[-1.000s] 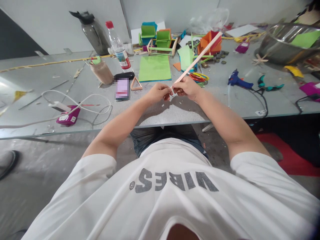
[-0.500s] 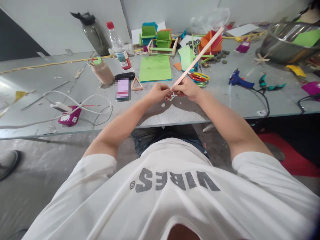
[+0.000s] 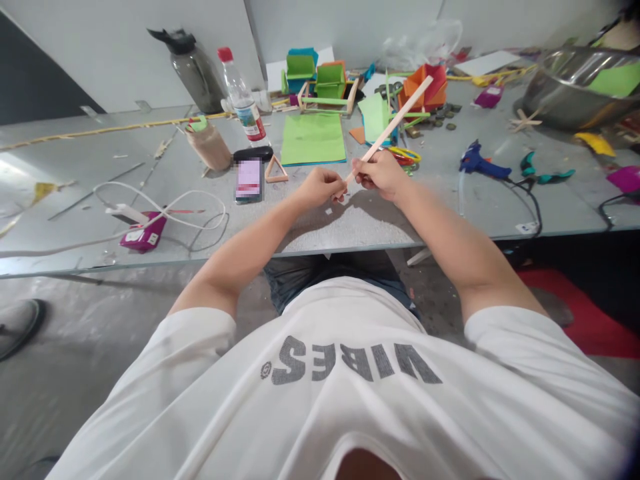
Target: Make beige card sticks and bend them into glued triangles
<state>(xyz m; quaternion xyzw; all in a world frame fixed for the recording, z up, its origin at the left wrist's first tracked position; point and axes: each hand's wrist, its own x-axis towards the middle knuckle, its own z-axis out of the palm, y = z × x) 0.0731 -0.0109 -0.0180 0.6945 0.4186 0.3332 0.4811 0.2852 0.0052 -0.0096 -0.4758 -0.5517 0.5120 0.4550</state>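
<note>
Both hands meet over the near edge of the worktop (image 3: 310, 230), in front of the person's body, on one pale wooden strip (image 3: 400, 119). The strip slants up and away to the right, its far end raised before the orange paper pieces (image 3: 423, 90).

Left hand (image 3: 323, 187): fingers drawn in, thumb and fingertips pinched on the strip's near end. Right hand (image 3: 383, 175): also pinched, a little further up, the remaining fingers curled beneath. Only a short length of wood lies between the two grips; such close spacing probably gives firm control of that end, while the long part projects freely. Fine contact under the fingertips is hidden.

Small wooden triangle (image 3: 278, 179) lies flat near the left hand, beside the phone (image 3: 249, 177), whose screen faces up, presumably for easy viewing. Green sheets (image 3: 313, 139) sit squared, with blue showing under their near edge, beyond the hands; likely stacked so to stay flat.

Scissors (image 3: 411, 157) rest just beyond the right hand, partly behind it. Blue glue gun (image 3: 483, 162) lies on its side further right, apparently within arm's reach, while the steel bowl (image 3: 555, 100) stands well apart at the far right.
</note>
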